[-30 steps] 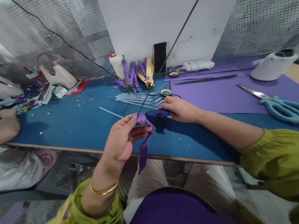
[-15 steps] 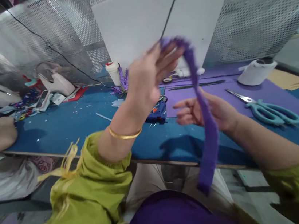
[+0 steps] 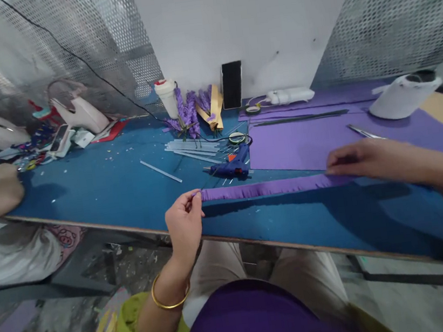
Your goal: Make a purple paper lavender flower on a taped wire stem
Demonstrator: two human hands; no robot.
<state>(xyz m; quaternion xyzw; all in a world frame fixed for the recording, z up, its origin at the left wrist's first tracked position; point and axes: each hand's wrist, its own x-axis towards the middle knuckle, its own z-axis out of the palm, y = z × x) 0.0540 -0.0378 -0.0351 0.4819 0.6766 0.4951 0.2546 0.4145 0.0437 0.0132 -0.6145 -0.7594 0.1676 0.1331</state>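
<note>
A long purple paper strip point(image 3: 265, 188) stretches level between my hands, just over the near part of the blue tabletop, its edge finely cut or creased. My left hand point(image 3: 185, 220) pinches its left end between thumb and fingers. At the other end, my right hand point(image 3: 361, 160) grips the strip with fingers closed. Beyond the strip lies a blue glue gun point(image 3: 232, 165). Purple paper sheets point(image 3: 292, 143) are spread behind my right hand, with scissors point(image 3: 364, 132) partly hidden by that hand.
Clear glue sticks point(image 3: 192, 149), purple paper flowers point(image 3: 186, 110) and a white cup point(image 3: 167, 97) are at the back. A phone point(image 3: 232, 84) leans against the white board. A white roll point(image 3: 404, 95) stands right. At far left, a co-worker's arm point(image 3: 2, 192) rests on the table point(image 3: 97, 188).
The strip hung curved from my raised left hand, with my right hand open beside it. Now both hands are lower and farther apart, holding it straight by its ends.
</note>
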